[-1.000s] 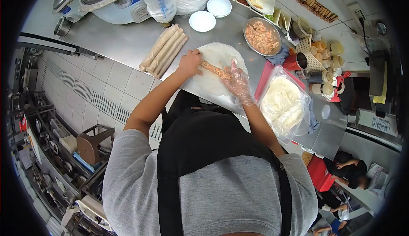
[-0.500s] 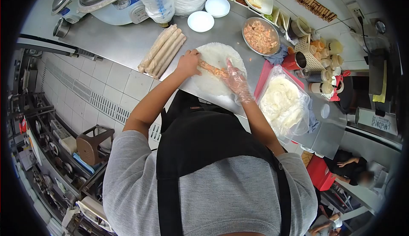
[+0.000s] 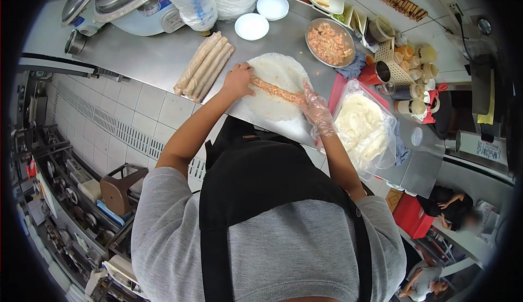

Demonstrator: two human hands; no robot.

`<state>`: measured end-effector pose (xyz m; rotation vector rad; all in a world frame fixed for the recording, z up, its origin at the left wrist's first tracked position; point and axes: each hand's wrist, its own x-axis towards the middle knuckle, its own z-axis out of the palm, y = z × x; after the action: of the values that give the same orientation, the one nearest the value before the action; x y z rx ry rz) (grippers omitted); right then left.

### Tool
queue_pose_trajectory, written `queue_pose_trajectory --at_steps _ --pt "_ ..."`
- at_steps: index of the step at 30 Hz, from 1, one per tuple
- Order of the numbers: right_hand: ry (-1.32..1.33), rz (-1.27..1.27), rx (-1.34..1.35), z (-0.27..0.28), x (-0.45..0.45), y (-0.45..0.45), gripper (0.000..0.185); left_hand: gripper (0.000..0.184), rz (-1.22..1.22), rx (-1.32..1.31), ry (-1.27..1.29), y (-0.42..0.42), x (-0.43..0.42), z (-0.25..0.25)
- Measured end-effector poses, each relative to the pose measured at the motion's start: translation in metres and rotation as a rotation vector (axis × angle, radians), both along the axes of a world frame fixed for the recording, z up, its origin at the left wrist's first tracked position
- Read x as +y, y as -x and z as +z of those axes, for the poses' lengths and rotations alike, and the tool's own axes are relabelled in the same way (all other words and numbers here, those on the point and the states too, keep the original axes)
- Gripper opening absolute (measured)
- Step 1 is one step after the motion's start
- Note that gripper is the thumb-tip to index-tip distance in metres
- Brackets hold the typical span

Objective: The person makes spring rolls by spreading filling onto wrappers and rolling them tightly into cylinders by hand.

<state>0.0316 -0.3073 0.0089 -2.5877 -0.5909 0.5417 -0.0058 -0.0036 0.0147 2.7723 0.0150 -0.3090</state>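
A thin round white wrapper (image 3: 278, 68) lies flat on the steel counter, and a long strip of orange-pink filling (image 3: 277, 90) runs across it. Bare, my left hand (image 3: 238, 80) rests at the left end of the strip with its fingers apart and thumb by the filling. My right hand (image 3: 317, 108), in a clear plastic glove, touches the strip's right end, fingers spread along it. Beyond my left hand lie several finished pale rolls (image 3: 204, 68), stacked side by side. The metal bowl of filling (image 3: 329, 42) stands behind the wrapper.
Right of my right hand is a plastic-lined tray of white wrappers (image 3: 359, 122) on a pink board. Two white bowls (image 3: 251, 26) and bagged stacks stand at the back. A red cup (image 3: 375, 73) and condiment bottles are on the right. Other people are visible at lower right.
My right hand has slid to the right along the filling, uncovering more of the strip, which now reaches nearer the wrapper's right edge. My left hand has stayed at the left end.
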Motion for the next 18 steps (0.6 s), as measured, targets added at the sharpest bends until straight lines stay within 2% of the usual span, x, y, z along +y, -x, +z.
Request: queue_pose_trajectory --at_steps 3,5,9,11,12,14,18 --pt "0.045 0.014 -0.068 0.000 -0.004 0.000 0.088 0.080 -0.006 -0.016 0.005 0.000 0.000 0.001" --pt "-0.234 0.000 -0.018 0.020 -0.001 0.005 0.085 0.078 -0.005 -0.033 0.017 0.000 0.001 -0.002" --pt "-0.309 -0.091 0.121 0.021 0.018 0.004 0.086 0.078 -0.005 -0.009 0.018 0.001 0.000 0.001" --pt "0.008 0.075 -0.016 0.020 0.023 0.000 0.088 0.078 -0.017 -0.017 0.018 0.001 0.001 0.002" --pt "0.005 0.075 -0.018 0.021 0.026 0.003 0.088 0.078 -0.017 -0.020 0.015 0.001 0.002 0.003" --pt "-0.155 -0.060 -0.215 0.023 0.031 0.012 0.090 0.078 -0.010 -0.004 0.009 0.001 0.000 0.004" --pt "-0.253 0.032 -0.221 0.007 0.040 0.011 0.093 0.080 -0.007 0.006 0.001 0.001 0.000 0.002"
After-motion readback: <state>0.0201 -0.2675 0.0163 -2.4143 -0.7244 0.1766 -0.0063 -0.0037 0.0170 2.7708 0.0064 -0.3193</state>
